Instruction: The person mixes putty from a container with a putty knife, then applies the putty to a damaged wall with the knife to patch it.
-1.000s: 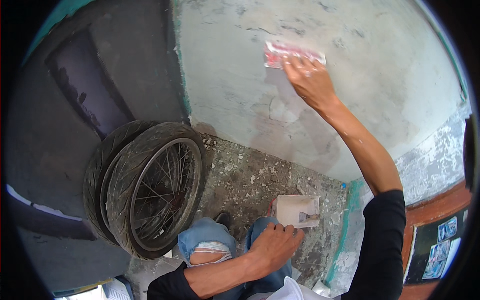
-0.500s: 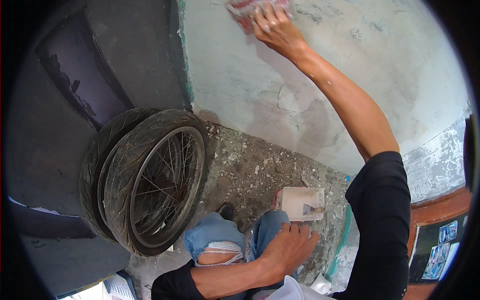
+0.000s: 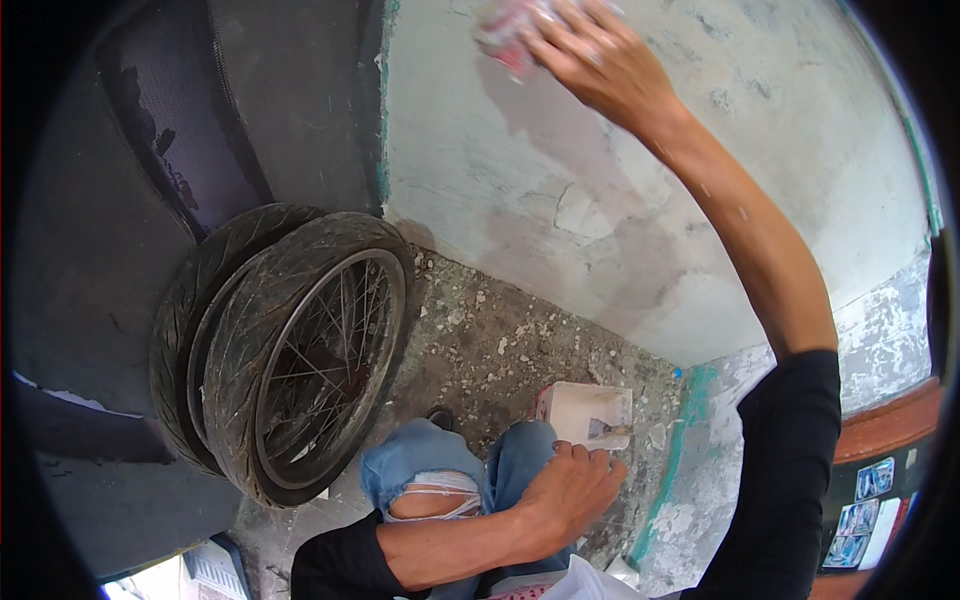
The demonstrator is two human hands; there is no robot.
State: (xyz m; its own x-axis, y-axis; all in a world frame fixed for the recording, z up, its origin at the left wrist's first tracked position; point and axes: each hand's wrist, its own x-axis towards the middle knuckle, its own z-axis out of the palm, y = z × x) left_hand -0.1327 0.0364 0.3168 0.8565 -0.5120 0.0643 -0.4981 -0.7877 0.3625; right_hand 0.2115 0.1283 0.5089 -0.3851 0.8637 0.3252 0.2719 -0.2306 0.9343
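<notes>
Up at the top of the pale plastered wall (image 3: 640, 240), my right hand (image 3: 605, 65) is closed on a crumpled red-and-white piece of plastic or cloth (image 3: 508, 35), pressed close to the surface. Motion blurs the piece, and its exact kind is unclear. White specks dot the fingers and forearm. My left hand (image 3: 570, 500) rests over my bent knee with its fingers loosely bent and apart, holding nothing. Just beyond it stands a whitish rectangular tub (image 3: 575, 402) on the floor. A putty knife with a dirty blade (image 3: 605, 430) lies inside.
Two spoked wheels with worn black tyres (image 3: 235, 390) lean together against the dark wall (image 3: 300, 90) on the left. Paint flakes and rubble litter the floor (image 3: 480, 330). White plastic (image 3: 595, 580) sits by my lap, and a red-brown frame (image 3: 890, 425) is at the right.
My right hand has moved right and slightly down along the wall with the crumpled piece. The left hand stays on the knee, and the whole view has shifted slightly.
</notes>
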